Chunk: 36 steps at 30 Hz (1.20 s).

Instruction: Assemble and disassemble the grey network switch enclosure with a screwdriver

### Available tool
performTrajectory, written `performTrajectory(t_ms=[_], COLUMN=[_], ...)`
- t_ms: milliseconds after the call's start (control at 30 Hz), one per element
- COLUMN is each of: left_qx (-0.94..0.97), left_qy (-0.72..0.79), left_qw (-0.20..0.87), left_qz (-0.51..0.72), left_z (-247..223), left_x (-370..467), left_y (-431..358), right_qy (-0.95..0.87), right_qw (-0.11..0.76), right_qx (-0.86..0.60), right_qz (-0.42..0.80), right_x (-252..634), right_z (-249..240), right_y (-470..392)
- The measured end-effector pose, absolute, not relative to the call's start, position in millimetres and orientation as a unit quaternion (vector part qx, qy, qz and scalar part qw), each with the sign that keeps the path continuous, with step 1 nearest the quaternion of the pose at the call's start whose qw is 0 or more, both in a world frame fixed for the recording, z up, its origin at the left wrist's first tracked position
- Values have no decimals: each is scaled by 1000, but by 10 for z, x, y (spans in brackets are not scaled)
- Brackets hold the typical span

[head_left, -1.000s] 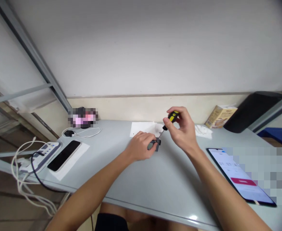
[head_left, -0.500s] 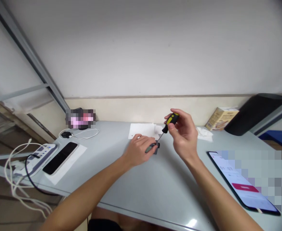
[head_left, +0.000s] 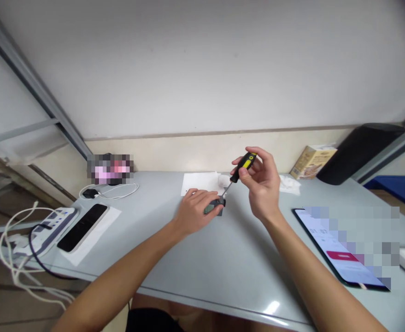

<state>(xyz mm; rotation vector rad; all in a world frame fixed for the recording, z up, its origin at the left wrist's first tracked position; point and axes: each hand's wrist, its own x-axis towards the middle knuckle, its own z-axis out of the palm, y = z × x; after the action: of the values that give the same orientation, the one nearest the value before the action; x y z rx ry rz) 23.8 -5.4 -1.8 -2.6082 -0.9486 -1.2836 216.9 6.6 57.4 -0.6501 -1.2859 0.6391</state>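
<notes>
My left hand (head_left: 197,211) is closed round a small dark grey-green object (head_left: 219,210) on the desk; much of it lies behind my fingers. My right hand (head_left: 262,184) grips a black and yellow screwdriver (head_left: 244,167) by its handle, with the shaft slanting down to the left. Its tip meets the top of the small object beside my left fingers. Behind my left hand lie a white sheet of paper (head_left: 197,181) and a small whitish round thing (head_left: 224,180).
The grey desk (head_left: 202,267) bears a phone (head_left: 84,227), a power strip (head_left: 46,230) with cables and a black plug (head_left: 90,193) on the left. Right are a lit phone (head_left: 340,249), a crumpled tissue (head_left: 290,185), a carton (head_left: 313,162) and a black cylinder (head_left: 361,152).
The whole view has shifted slightly. My right hand and the screwdriver handle have tilted a little further to the right, while the tip stays at the small object held by my left hand.
</notes>
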Motion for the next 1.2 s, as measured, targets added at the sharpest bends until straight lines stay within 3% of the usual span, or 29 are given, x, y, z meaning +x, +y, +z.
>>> performTrajectory(t_ms=[733, 1200], left_qx=[-839, -834], left_qy=[-325, -367], left_qw=[23, -48], left_qz=[-437, -408], left_z=[-14, 23], left_x=[273, 286], left_y=[-89, -127], right_qy=[-596, -581], right_qw=[701, 713], right_qx=[-317, -334], right_qz=[229, 205], right_x=[2168, 2163], right_z=[510, 496], right_y=[64, 52])
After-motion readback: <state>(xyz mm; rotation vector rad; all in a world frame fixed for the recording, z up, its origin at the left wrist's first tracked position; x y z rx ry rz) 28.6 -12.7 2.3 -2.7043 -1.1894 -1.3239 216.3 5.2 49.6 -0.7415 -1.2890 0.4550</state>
